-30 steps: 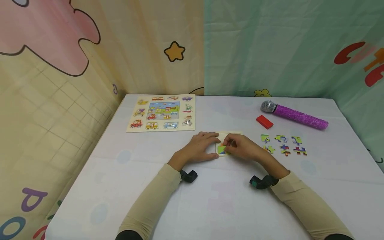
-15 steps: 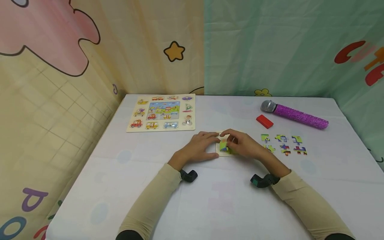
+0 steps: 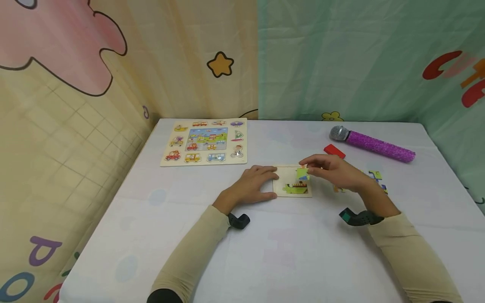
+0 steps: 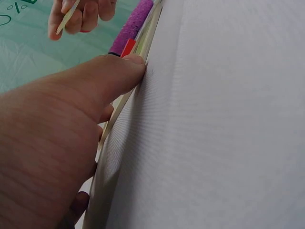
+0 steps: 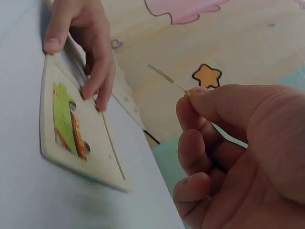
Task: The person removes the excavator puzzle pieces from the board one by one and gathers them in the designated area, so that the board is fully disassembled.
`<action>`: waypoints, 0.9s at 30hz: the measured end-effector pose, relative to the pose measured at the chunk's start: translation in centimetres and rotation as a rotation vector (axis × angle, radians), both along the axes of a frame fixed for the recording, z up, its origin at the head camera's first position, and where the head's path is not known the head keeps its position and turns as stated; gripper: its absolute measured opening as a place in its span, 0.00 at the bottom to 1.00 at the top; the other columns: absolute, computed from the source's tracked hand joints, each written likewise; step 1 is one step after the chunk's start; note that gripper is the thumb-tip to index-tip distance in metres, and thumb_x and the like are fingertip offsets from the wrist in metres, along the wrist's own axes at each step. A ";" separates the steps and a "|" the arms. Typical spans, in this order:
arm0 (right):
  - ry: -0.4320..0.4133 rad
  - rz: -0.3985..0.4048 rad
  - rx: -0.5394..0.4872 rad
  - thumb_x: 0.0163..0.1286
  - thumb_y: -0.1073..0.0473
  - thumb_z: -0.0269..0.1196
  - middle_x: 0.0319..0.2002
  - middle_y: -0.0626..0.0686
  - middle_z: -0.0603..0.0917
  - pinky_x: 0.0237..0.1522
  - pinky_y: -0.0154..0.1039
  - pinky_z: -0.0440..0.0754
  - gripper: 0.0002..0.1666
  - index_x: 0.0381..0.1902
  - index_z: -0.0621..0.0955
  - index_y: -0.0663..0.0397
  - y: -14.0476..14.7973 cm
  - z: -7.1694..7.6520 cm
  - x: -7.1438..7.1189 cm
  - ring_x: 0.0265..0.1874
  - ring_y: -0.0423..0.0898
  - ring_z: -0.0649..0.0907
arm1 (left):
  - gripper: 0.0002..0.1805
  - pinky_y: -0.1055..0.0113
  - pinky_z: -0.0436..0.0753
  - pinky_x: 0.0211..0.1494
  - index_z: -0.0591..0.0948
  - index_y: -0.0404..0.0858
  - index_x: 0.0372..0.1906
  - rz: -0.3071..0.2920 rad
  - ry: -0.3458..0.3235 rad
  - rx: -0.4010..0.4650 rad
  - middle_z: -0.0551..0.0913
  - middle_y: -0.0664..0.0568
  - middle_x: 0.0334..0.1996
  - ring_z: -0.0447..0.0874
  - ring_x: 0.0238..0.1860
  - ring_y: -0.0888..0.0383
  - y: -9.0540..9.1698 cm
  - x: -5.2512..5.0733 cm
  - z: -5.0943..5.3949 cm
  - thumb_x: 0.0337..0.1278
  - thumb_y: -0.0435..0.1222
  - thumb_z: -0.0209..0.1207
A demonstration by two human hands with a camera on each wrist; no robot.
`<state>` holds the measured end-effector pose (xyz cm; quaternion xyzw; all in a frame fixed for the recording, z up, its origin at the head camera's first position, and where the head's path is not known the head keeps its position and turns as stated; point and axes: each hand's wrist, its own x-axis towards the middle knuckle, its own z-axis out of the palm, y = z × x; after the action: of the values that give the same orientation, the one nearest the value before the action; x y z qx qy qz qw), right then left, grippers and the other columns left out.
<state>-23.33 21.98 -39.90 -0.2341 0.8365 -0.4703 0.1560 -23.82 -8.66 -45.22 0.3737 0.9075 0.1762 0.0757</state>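
Note:
My left hand rests at the left side of a small pale wooden puzzle board, its thumb and fingertips spread along the edge. One or more joined green jigsaw pieces lie in the board's near part; the right wrist view shows them as a green strip. Above the board, my right hand pinches a green-and-blue jigsaw piece between thumb and index finger. Edge-on, that thin piece is clearly off the board in the right wrist view.
Loose jigsaw pieces lie right of the board, partly hidden by my right hand. Behind them are a red block and a purple glitter microphone. A larger picture puzzle lies at the back left.
My right hand has lifted the green-and-blue piece from the board's left part and moved right with it, uncovering the green pieces beneath. The left hand has stayed put.

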 end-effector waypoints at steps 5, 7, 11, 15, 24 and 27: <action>-0.050 -0.070 0.069 0.77 0.57 0.61 0.47 0.55 0.83 0.42 0.41 0.82 0.19 0.62 0.81 0.56 3.7 -0.1 2.0 0.42 0.56 0.80 | 0.32 0.53 0.61 0.70 0.74 0.50 0.70 0.005 -0.001 -0.005 0.61 0.57 0.76 0.57 0.73 0.53 -0.1 0.1 0.1 0.65 0.57 0.62; -0.050 -0.081 0.116 0.76 0.58 0.62 0.41 0.55 0.83 0.38 0.41 0.80 0.18 0.61 0.81 0.55 4.9 -0.6 3.0 0.38 0.55 0.79 | 0.32 0.53 0.61 0.70 0.74 0.50 0.70 0.005 -0.002 -0.007 0.61 0.57 0.76 0.57 0.73 0.53 -0.1 0.1 0.2 0.65 0.56 0.62; -0.015 -0.089 0.199 0.74 0.60 0.64 0.36 0.50 0.82 0.35 0.37 0.77 0.17 0.58 0.82 0.53 6.4 -1.4 4.7 0.36 0.49 0.78 | 0.32 0.52 0.61 0.70 0.74 0.50 0.70 0.013 0.001 -0.009 0.62 0.57 0.76 0.57 0.73 0.53 -0.2 0.0 0.2 0.65 0.56 0.63; 0.017 -0.089 0.199 0.71 0.66 0.65 0.33 0.48 0.83 0.35 0.36 0.76 0.15 0.53 0.77 0.57 7.0 -2.2 5.2 0.33 0.45 0.78 | 0.32 0.52 0.61 0.70 0.74 0.50 0.69 0.022 -0.009 -0.003 0.62 0.57 0.76 0.57 0.73 0.52 -0.2 0.0 0.1 0.64 0.56 0.63; 0.137 -0.124 0.284 0.68 0.70 0.65 0.32 0.46 0.80 0.34 0.35 0.78 0.07 0.39 0.80 0.54 7.2 -2.8 5.5 0.33 0.43 0.78 | 0.32 0.52 0.61 0.70 0.74 0.50 0.70 0.013 -0.013 0.001 0.62 0.56 0.76 0.58 0.73 0.52 0.1 0.1 0.1 0.64 0.56 0.63; 0.153 -0.134 0.290 0.69 0.70 0.65 0.32 0.46 0.80 0.33 0.34 0.78 0.06 0.39 0.80 0.55 7.2 -2.8 5.7 0.32 0.42 0.77 | 0.32 0.52 0.61 0.70 0.74 0.50 0.70 0.011 -0.018 -0.002 0.62 0.56 0.76 0.58 0.72 0.53 0.1 0.2 0.2 0.64 0.56 0.63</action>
<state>-17.65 29.21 -42.70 -0.1880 0.9187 -0.3347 0.0923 -23.67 -8.54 -45.01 0.3672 0.9089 0.1791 0.0833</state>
